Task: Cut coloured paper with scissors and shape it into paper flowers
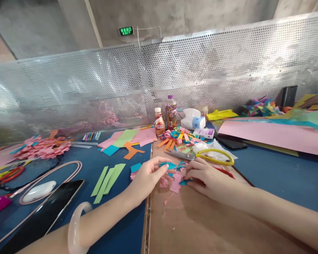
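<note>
My left hand (152, 173) pinches a small blue paper piece (169, 165) between thumb and fingers, just above the brown board. To its right, my right hand (200, 174) has its fingers curled down, with another blue paper piece (184, 182) showing at the fingertips. Pink paper scraps (176, 183) lie between and under both hands. Scissors with yellow handles (214, 155) rest right behind my right hand, blades pointing left. Left of my left hand are light green paper strips (107, 181) and a blue square (136, 167).
Paper flowers (178, 137), two bottles (159, 122) and a tissue pack (193, 120) stand at the back. A phone (45, 211), cable and white mouse-like object (39, 191) lie left. Large pink sheets (275, 135) cover the right. A perforated metal screen (108, 88) closes off the back.
</note>
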A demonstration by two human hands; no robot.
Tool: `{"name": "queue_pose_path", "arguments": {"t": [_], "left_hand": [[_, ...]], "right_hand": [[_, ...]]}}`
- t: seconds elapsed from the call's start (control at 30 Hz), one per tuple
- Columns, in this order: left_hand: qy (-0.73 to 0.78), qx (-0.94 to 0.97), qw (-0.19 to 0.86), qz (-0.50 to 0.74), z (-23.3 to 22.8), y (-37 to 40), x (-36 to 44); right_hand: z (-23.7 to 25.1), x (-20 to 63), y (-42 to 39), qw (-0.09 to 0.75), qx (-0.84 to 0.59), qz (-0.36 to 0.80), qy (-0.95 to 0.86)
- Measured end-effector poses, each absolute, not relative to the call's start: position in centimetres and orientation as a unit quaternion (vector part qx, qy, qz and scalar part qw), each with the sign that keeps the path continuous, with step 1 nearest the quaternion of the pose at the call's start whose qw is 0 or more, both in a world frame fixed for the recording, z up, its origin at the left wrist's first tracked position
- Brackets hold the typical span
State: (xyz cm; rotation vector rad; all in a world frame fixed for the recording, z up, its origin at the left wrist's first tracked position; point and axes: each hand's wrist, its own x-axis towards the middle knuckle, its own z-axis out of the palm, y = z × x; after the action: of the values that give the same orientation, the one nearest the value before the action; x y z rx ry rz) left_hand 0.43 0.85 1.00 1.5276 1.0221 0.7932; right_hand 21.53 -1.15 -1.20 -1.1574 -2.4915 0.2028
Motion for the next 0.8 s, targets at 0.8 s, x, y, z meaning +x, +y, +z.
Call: {"name": "queue_pose_path", "arguments": {"t": [0.8], "left_hand": [[0.417, 0.660, 0.524, 0.341, 0.49, 1.03, 0.28]], "right_hand": [[-0.77, 21.94, -0.84, 0.209, -0.432, 0.155, -0.863]]}}
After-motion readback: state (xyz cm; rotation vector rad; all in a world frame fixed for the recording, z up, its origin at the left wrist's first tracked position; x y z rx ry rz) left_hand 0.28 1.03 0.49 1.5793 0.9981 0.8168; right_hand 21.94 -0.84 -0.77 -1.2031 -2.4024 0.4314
